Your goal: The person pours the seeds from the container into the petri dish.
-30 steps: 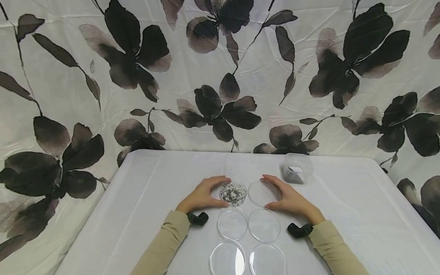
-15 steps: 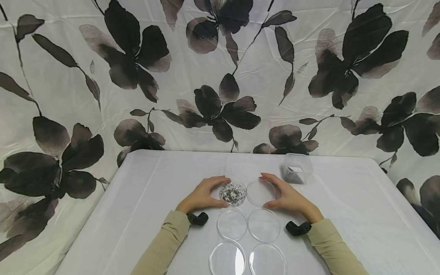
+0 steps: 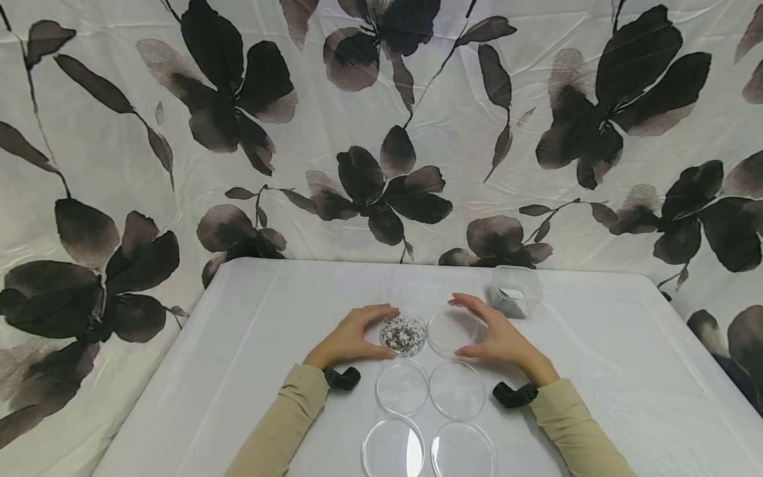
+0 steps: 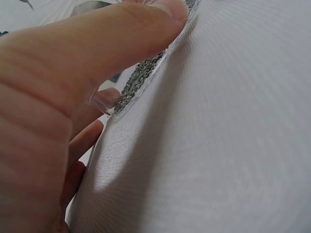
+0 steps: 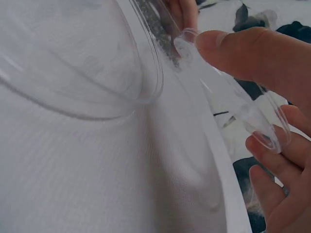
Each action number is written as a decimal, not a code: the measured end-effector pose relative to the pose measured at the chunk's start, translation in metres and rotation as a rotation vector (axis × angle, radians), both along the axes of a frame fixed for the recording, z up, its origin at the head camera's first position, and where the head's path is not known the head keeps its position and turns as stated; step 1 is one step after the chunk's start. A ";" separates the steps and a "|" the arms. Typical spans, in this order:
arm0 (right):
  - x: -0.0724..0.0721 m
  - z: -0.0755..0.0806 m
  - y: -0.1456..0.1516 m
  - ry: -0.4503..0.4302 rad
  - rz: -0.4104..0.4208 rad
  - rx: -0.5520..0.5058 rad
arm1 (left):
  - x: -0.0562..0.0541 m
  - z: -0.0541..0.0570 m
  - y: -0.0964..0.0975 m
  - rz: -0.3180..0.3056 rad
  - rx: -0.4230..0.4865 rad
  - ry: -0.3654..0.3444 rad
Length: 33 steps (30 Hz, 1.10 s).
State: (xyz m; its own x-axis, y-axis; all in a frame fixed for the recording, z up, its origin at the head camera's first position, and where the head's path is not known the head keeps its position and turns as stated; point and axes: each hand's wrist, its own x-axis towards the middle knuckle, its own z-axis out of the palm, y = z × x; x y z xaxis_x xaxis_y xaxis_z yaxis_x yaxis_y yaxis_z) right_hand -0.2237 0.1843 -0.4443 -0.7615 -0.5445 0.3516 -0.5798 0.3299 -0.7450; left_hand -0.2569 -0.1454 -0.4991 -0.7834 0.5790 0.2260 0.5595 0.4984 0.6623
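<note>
Right hand (image 3: pixel 501 338) grips clear lid (image 3: pixel 451 329), now lifted off table; left hand (image 3: pixel 352 338) still holds seed dish (image 3: pixel 403 334), w/ covering next.

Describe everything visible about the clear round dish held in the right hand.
The clear round dish is shallow, transparent, plastic-looking and empty. The right hand pinches its rim, thumb on the near edge and fingers on the far edge. The right wrist view shows it lifted and tilted off the white tablecloth. It sits beside the seed-filled dish held by the left hand.
</note>
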 end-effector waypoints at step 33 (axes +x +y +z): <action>-0.020 -0.004 -0.024 -0.056 0.084 -0.214 | 0.001 0.001 0.001 0.007 0.013 -0.028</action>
State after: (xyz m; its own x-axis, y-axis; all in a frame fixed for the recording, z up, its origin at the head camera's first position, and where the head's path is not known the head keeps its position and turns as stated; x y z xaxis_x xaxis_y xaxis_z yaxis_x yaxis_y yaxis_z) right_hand -0.2436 0.1602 -0.4479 -0.7383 -0.5243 0.4243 -0.5542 0.1131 -0.8246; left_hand -0.2563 -0.1445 -0.4982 -0.7933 0.5709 0.2116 0.5375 0.4934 0.6839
